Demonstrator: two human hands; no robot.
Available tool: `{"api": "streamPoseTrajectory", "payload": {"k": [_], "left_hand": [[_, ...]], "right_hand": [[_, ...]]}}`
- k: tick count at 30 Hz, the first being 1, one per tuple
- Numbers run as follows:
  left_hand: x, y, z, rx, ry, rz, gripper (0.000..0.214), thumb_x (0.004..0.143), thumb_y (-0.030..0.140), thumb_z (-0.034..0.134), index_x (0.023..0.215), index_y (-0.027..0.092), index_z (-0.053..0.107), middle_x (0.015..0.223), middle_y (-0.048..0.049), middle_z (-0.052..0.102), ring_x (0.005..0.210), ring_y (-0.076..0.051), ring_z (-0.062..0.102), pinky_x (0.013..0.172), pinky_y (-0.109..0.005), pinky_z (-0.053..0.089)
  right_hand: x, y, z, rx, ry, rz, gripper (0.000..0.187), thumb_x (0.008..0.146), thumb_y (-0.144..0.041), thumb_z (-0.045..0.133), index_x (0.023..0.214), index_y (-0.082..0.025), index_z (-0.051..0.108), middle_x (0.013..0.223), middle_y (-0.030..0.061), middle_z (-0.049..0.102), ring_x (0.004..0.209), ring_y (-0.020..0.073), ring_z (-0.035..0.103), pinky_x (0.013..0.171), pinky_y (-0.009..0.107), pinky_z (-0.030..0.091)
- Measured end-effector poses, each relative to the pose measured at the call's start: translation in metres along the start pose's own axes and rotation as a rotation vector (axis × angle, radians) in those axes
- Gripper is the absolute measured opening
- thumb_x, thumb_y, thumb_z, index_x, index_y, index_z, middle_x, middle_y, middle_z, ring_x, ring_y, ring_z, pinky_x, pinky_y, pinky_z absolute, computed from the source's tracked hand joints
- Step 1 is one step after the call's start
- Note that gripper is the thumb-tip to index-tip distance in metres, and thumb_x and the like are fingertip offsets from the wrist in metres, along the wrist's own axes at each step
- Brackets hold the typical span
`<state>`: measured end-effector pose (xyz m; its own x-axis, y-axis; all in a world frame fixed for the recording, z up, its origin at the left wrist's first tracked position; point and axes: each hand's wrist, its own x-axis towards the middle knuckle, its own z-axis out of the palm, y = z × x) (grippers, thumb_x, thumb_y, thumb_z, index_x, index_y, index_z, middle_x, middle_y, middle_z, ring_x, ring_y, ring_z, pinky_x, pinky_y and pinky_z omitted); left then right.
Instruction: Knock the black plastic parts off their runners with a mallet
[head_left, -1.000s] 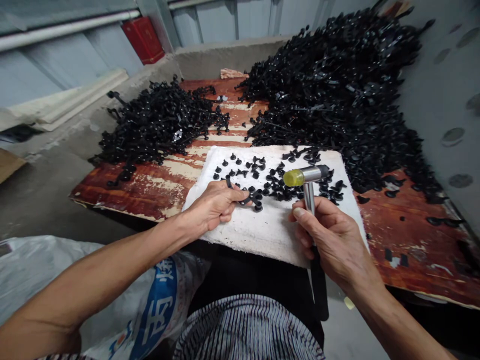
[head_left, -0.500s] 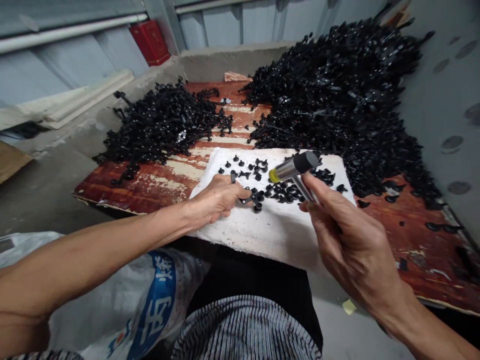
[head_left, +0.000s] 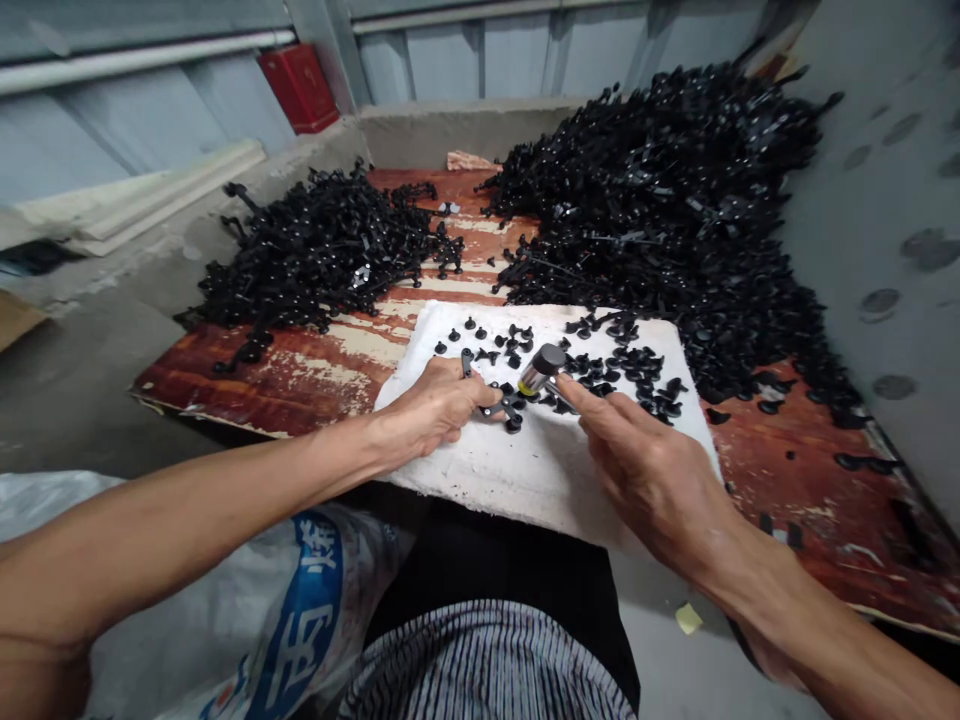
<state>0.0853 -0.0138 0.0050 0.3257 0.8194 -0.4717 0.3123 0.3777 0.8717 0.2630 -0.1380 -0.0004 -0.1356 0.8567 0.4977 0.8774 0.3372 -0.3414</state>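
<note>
My left hand (head_left: 431,408) is closed on a black jointed part (head_left: 492,405), which it keeps low over a white cloth-like pad (head_left: 517,475). One end of the part sticks up above the fingers. My right hand (head_left: 652,455) grips a small mallet (head_left: 541,370) with a black face, a metal body and a yellow face at the bottom. Its yellow end is down among the small black parts just right of my left hand; whether it touches one, I cannot tell. Several small black disc-footed parts (head_left: 645,365) lie scattered on the pad.
Black parts form a heap (head_left: 322,245) on the left and a taller heap (head_left: 660,190) on the right of the worn red board (head_left: 247,385). A printed white sack (head_left: 195,600) stands below on the left. A red box (head_left: 300,88) sits by the back wall.
The mallet has swung down and left, from above the pad to beside my left hand. My left hand still grips the black part in nearly the same place.
</note>
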Motion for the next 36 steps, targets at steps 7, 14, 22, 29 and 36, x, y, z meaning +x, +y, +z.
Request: {"api": "streamPoseTrajectory", "payload": {"k": [7,14,22,29,36], "left_hand": [[0.001,-0.002,0.000,0.033,0.007,0.009,0.017,0.073,0.014,0.068,0.065,0.018,0.053,0.055,-0.0045,0.065,0.030,-0.002,0.025,0.032,-0.020,0.012],[-0.002,0.001,0.001,0.089,0.015,-0.016,0.018,0.074,0.016,0.067,0.069,0.019,0.050,0.054,0.0002,0.058,0.031,-0.002,0.024,0.033,-0.020,0.011],[-0.022,0.005,-0.010,0.037,-0.232,0.045,0.015,0.090,0.023,0.052,0.077,0.018,0.049,0.067,-0.0012,0.061,0.034,0.000,0.027,0.036,-0.017,0.011],[-0.016,-0.004,-0.005,0.122,-0.232,0.098,0.027,0.091,0.016,0.052,0.066,0.018,0.041,0.049,0.0073,0.042,0.035,0.000,0.024,0.037,-0.015,0.013],[-0.011,-0.002,-0.005,0.163,-0.227,0.085,0.027,0.092,0.020,0.051,0.066,0.016,0.046,0.047,0.0080,0.044,0.032,0.000,0.022,0.034,-0.017,0.012]], "right_hand": [[-0.002,0.002,0.000,0.016,0.023,0.006,0.056,0.089,-0.008,0.042,0.142,-0.022,0.053,0.080,0.0056,0.063,0.053,0.0137,0.053,0.045,0.025,0.047],[-0.004,0.002,0.008,0.037,0.003,0.024,0.052,0.091,-0.010,0.040,0.139,-0.021,0.055,0.083,0.0072,0.067,0.056,0.0144,0.058,0.052,0.026,0.052],[-0.016,0.004,-0.002,0.310,0.193,0.367,0.041,0.094,-0.022,0.054,0.134,-0.025,0.058,0.093,0.0069,0.072,0.077,0.0180,0.069,0.078,0.036,0.058],[-0.031,0.013,0.011,0.328,0.155,0.401,0.039,0.094,-0.026,0.052,0.131,-0.019,0.060,0.088,0.0081,0.073,0.073,0.0177,0.070,0.076,0.035,0.059],[-0.031,0.015,0.014,0.339,0.172,0.405,0.039,0.094,-0.028,0.051,0.130,-0.015,0.061,0.097,0.0114,0.074,0.076,0.0181,0.071,0.077,0.035,0.059]]}}
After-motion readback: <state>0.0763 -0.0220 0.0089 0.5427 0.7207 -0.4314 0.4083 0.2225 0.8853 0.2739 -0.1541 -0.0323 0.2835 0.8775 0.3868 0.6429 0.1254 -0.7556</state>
